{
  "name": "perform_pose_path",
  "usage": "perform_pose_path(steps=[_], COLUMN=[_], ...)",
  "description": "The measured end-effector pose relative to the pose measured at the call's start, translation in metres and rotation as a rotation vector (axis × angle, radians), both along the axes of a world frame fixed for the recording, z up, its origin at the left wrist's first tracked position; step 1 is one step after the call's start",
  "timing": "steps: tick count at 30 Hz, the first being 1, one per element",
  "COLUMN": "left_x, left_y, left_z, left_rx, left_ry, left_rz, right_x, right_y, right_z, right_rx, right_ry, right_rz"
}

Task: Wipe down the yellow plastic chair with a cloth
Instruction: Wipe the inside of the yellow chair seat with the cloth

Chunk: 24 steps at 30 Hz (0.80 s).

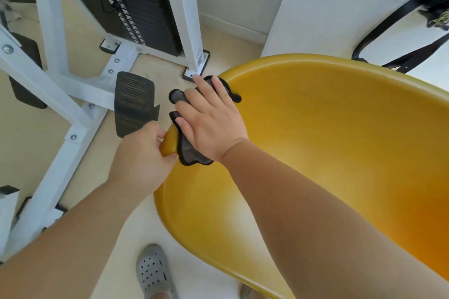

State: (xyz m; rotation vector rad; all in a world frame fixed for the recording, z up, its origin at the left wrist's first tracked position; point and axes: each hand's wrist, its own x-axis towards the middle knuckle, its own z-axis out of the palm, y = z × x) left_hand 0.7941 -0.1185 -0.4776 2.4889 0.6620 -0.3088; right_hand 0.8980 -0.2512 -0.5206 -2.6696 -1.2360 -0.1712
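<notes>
In the head view, the yellow plastic chair (328, 141) is filling the middle and right of the frame, and the camera is looking down into its round seat. The dark gray cloth (189, 152) is lying over the chair's left rim, near the middle of the frame. Bits of it are sticking out past the edge.

The right hand (211, 119) is lying flat on top of the cloth. Its fingers are straight and spread, and they are pressing the cloth onto the rim. They are not curling round anything.

The left hand (141, 153) is just below and to the left. Its thumb and fingers are curling round the chair's edge and holding it, right beside the cloth.

A white weight machine (60, 94) is standing in the upper left, with a black foot pedal (133, 102) close to the chair's rim. A gray shoe (153, 272) is showing at the bottom.

I think a few things could go wrong. The cloth is only being pressed, not held, so a fast wipe could make it slide off the rim and drop to the floor. A hard push on the edge could tip or scoot the chair if the left hand is letting go. The machine's leg is very near the fingertips, so a long wipe that way could bump them.
</notes>
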Motion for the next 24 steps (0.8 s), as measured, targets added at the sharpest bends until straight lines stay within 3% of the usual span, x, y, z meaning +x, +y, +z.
perform_pose_path(steps=[5, 10, 14, 19, 24], left_x=[0.028, 0.08, 0.095, 0.097, 0.099], left_y=[-0.016, -0.047, -0.052, -0.037, -0.039], left_z=[0.028, 0.037, 0.023, 0.019, 0.025], left_rx=[0.158, 0.15, 0.163, 0.165, 0.173], left_ry=[0.311, -0.016, -0.199, -0.265, -0.267], left_rz=[-0.019, -0.127, -0.103, -0.175, -0.229], right_x=[0.058, 0.094, 0.08, 0.059, 0.079], right_y=[-0.039, -0.078, -0.049, -0.018, -0.059], right_z=[0.023, 0.028, 0.024, 0.013, 0.013], right_rx=[-0.078, -0.144, -0.054, 0.054, 0.014], right_ry=[0.121, 0.227, 0.268, 0.189, 0.122], right_rz=[-0.22, -0.465, -0.602, -0.427, -0.324])
